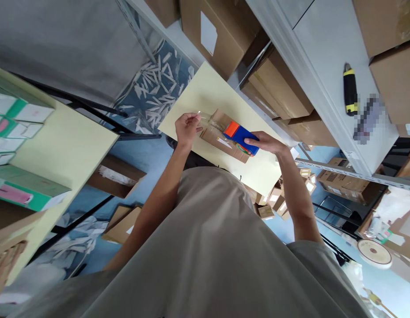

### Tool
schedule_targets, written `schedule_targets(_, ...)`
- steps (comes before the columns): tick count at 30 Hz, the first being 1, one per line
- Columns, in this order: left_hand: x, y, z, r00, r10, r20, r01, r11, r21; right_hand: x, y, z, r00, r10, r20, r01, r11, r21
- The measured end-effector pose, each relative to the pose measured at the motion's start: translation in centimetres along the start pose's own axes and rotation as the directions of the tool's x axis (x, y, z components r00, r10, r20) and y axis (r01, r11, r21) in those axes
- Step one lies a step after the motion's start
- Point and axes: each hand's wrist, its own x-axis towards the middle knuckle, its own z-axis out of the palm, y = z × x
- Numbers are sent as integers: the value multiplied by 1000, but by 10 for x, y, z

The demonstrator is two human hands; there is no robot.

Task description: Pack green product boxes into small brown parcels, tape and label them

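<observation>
A small brown cardboard box lies on the pale yellow table in front of me. My right hand is wrapped around a blue and orange tape dispenser, which is over the box's right part and hides some of it. At the box's left end, my left hand has thumb and forefinger pinched on the end of a clear strip of tape. That strip stretches from the fingers across the box toward the dispenser. A white label shows on the box's side.
Beyond the table, a shelf holds large cartons. A black and yellow utility knife lies on the upper shelf at right. Green and white boxes sit on another table at left. White paper strips litter the floor.
</observation>
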Motion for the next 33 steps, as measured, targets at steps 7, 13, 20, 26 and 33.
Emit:
schedule_targets(7, 11, -46, 12, 998, 40, 48, -50, 977, 208, 0, -4, 8, 1000, -7, 28, 7, 1000, 28)
schedule_targets(13, 22, -27, 5, 927, 329, 182, -374, 857, 354, 1, 4, 7, 1000, 0, 20, 0, 1000, -10)
schedule_targets(20, 19, 8, 43, 732, 432, 527, -650, 675, 349, 3, 8, 9, 997, -55, 52, 54, 998, 25)
schedule_targets(26, 9, 8, 39, 724, 431, 539, -666, 639, 385, -4, 9, 11, 997, -35, 69, 33, 999, 39)
schedule_targets(33, -7, 3, 54, 737, 397, 547, -647, 650, 399, -23, 17, 8, 999, -23, 26, 25, 999, -40)
